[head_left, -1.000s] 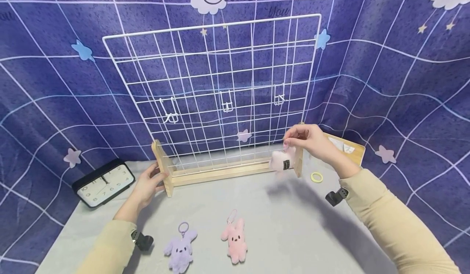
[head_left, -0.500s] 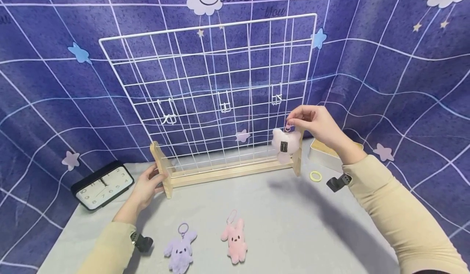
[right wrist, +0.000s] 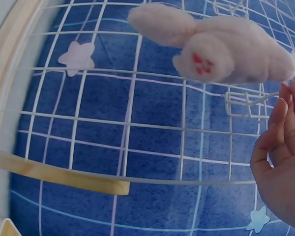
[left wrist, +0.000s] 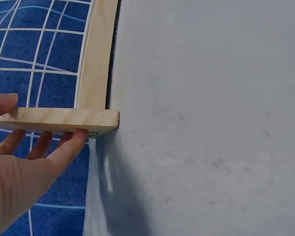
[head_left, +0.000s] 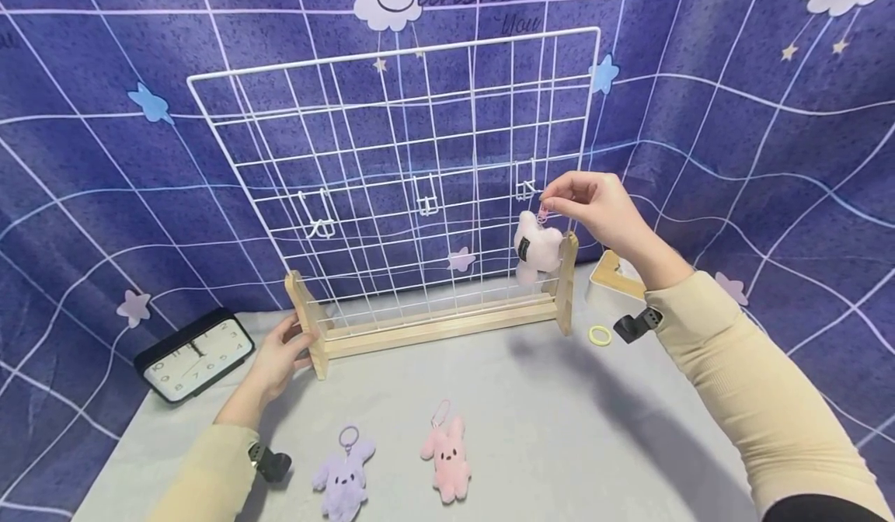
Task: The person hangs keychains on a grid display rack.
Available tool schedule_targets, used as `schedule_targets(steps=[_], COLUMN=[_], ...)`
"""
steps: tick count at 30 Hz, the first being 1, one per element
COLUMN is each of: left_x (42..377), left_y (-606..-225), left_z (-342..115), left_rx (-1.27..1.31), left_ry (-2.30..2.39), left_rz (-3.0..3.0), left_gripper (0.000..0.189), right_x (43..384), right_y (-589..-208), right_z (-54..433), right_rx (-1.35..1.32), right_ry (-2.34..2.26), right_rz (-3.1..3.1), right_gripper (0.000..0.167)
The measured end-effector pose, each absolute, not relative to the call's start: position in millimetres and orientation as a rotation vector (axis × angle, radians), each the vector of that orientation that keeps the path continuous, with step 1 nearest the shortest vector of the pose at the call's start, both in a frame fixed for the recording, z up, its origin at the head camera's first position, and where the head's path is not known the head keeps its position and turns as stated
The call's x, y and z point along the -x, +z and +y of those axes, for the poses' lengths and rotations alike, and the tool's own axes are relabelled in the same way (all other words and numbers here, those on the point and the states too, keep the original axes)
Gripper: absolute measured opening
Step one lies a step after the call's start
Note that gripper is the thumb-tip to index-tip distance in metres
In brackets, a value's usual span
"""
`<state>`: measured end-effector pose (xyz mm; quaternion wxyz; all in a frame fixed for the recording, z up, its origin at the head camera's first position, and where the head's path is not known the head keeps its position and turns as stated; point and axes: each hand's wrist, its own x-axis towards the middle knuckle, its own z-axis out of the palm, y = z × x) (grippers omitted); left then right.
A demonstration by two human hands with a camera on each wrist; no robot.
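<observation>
My right hand (head_left: 594, 203) pinches the pink loop at the top of a pale pink plush keychain (head_left: 540, 248), which dangles before the right part of a white wire grid (head_left: 391, 149). Just left of those fingertips is a white hook (head_left: 525, 189) on the grid. In the right wrist view the plush (right wrist: 211, 51) shows a red paw print. My left hand (head_left: 280, 355) grips the wooden side foot (left wrist: 64, 118) of the grid's stand, thumb on one face and fingers on the other. A purple plush keychain (head_left: 344, 479) and a pink bunny keychain (head_left: 450, 464) lie on the table.
Two more white hooks, a middle one (head_left: 428, 205) and a left one (head_left: 322, 225), hang on the grid. A black-framed clock (head_left: 196, 357) stands at the left. Rightward are a yellow ring (head_left: 600, 335) and a white box (head_left: 611, 293) with a wooden top.
My right hand has risen with the pale pink plush from near the stand's base to the height of the right hook. The left hand stays on the wooden foot.
</observation>
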<state>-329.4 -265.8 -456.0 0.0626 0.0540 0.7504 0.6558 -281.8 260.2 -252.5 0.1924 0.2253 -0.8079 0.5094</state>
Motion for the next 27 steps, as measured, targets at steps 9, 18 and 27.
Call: schedule_targets(steps=[9, 18, 27], left_x=[330, 330, 329], left_y=[-458, -458, -457], left_z=[-267, -268, -266], left_rx=[-0.177, -0.183, -0.16], left_ry=[1.983, 1.98, 1.982], left_rz=[2.285, 2.286, 2.272], left_gripper=[0.072, 0.073, 0.072], right_x=[289, 295, 300], right_y=[-245, -243, -244], right_z=[258, 257, 260], right_rx=[-0.605, -0.594, -0.633], right_ry=[1.435, 1.44, 1.451], right_rz=[-2.226, -2.207, -2.186], right_gripper=[0.014, 0.015, 0.016])
